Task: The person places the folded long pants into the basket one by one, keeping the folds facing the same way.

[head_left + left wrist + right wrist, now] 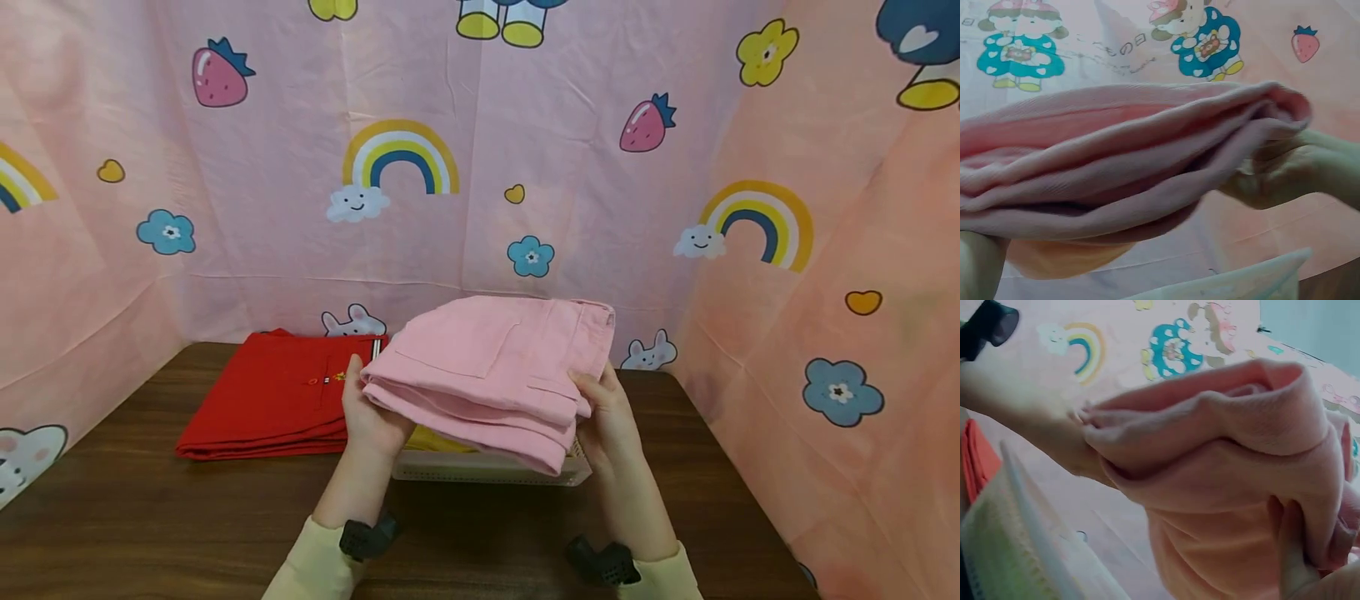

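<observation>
Folded pink pants (480, 350), with a stitched back pocket and a waistband on the right, are held up between both hands, above a basket. My left hand (372, 421) grips the left side, its thumb up along the edge and its fingers hidden beneath the cloth. My right hand (609, 421) grips the right side, thumb over the top near the waistband. In the left wrist view the folded layers of the pants (1104, 162) hang slightly apart. The right wrist view shows a thumb pressing against the pants (1222, 475).
The low white plastic basket (487, 468) stands on the dark wooden table (112, 508), with yellow cloth (435, 441) inside, partly covered by the pants. To its left lies a folded red polo shirt (270, 400). A printed pink curtain (480, 242) hangs around the table's back and sides.
</observation>
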`<state>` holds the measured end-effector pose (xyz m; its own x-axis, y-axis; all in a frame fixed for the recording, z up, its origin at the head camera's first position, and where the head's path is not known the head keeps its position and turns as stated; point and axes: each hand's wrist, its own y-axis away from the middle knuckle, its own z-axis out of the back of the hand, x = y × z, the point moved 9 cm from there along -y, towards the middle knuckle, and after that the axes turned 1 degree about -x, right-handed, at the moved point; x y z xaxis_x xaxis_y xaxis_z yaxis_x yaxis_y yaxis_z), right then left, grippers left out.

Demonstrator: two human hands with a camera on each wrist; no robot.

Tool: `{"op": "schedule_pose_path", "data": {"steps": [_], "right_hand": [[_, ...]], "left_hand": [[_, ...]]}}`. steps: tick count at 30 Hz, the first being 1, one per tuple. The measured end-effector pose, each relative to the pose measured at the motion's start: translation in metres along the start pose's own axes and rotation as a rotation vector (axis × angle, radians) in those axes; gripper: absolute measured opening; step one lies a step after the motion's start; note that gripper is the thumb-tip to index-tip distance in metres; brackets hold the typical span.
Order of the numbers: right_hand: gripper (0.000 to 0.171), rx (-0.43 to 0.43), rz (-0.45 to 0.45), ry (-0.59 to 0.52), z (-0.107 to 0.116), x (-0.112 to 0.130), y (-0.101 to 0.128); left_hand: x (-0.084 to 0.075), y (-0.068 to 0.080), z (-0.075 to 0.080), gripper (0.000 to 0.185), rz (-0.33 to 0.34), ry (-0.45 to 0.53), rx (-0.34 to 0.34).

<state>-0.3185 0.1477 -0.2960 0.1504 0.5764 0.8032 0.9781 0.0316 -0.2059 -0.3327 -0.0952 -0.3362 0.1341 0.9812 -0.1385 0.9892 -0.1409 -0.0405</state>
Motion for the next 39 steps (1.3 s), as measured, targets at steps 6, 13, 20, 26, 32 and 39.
{"op": "schedule_pose_path", "data": {"steps": [6,13,20,26,32,39], "right_hand": [[0.038,-0.005,0.052,-0.043,-0.012,-0.007,0.005],[0.038,-0.025,0.136,-0.089,-0.019,-0.007,0.011],[0.048,-0.001,0.274,-0.062,-0.031,-0.006,0.019],[0.058,0.007,0.359,-0.045,-0.034,-0.006,0.024],[0.057,0.012,0.331,-0.026,-0.032,-0.008,0.023],[0.041,0.014,0.231,-0.033,-0.029,-0.007,0.018]], "left_hand": [[0.014,0.002,0.003,0.079,-0.018,-0.031,0.027],[0.014,0.008,-0.010,0.084,-0.141,-0.017,0.096],[0.035,0.008,-0.009,0.052,-0.097,-0.186,0.030],[0.064,0.009,-0.007,0.040,-0.005,-0.404,0.140],[0.061,0.008,-0.003,0.027,0.001,-0.562,0.034],[0.046,0.006,-0.001,0.019,-0.032,-0.601,-0.029]]}}
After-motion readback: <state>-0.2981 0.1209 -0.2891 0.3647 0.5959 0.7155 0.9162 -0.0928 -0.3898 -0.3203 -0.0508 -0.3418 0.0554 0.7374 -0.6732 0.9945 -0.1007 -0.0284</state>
